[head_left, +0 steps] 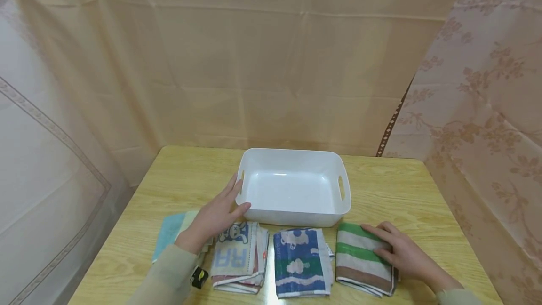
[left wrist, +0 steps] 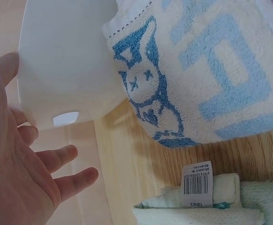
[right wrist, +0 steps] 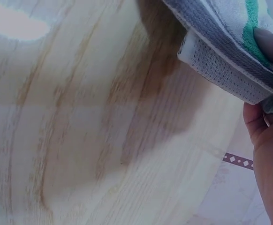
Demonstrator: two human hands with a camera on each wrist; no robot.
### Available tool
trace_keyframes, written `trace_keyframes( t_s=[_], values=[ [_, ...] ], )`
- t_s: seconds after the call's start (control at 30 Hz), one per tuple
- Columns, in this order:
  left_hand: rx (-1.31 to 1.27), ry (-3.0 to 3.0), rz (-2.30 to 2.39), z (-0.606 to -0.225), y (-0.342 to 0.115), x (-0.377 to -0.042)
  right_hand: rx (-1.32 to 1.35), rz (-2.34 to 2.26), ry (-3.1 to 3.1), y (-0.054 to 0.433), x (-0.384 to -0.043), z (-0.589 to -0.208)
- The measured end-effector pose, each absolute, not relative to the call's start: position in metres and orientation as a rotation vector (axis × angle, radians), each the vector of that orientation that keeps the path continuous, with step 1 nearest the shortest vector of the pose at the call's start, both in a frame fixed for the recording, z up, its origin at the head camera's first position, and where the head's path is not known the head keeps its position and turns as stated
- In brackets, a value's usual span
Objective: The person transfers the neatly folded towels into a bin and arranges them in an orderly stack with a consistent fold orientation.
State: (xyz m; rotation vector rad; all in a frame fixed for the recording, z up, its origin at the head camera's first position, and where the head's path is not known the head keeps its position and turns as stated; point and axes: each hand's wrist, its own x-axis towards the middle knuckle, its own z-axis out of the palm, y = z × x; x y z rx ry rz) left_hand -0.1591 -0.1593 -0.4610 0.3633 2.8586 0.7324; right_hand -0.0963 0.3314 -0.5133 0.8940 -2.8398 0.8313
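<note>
My left hand [head_left: 216, 218] is at the left end of a white plastic basin [head_left: 292, 218]; its thumb is by the front corner and its fingers are spread near the handle slot. In the left wrist view these fingers [left wrist: 56, 158] are loosely extended beside the basin wall. At the right, my right hand [head_left: 402, 251] grips the right side of a folded towel [head_left: 360, 251] with green, white and brown stripes. The right wrist view has the thumb [right wrist: 272, 47] on top of this towel and a fingertip at its lower edge.
Left of the striped towel lie a folded blue-and-green towel [head_left: 298, 262] and a folded rabbit-pattern towel [head_left: 233, 258]. A teal-and-pale-green towel [head_left: 169, 232] is partly hidden behind the left forearm. The wooden table [head_left: 394, 187] is bordered by hanging cloths [head_left: 271, 60].
</note>
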Motion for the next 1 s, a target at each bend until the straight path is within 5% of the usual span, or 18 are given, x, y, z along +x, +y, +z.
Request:
trace_keyframes(
  t_s=[1.0],
  values=[
    [0.619, 2.998, 0.655, -0.447, -0.156, -0.155, 0.943, 0.934, -2.762, 0.318, -0.1, -0.43]
  ],
)
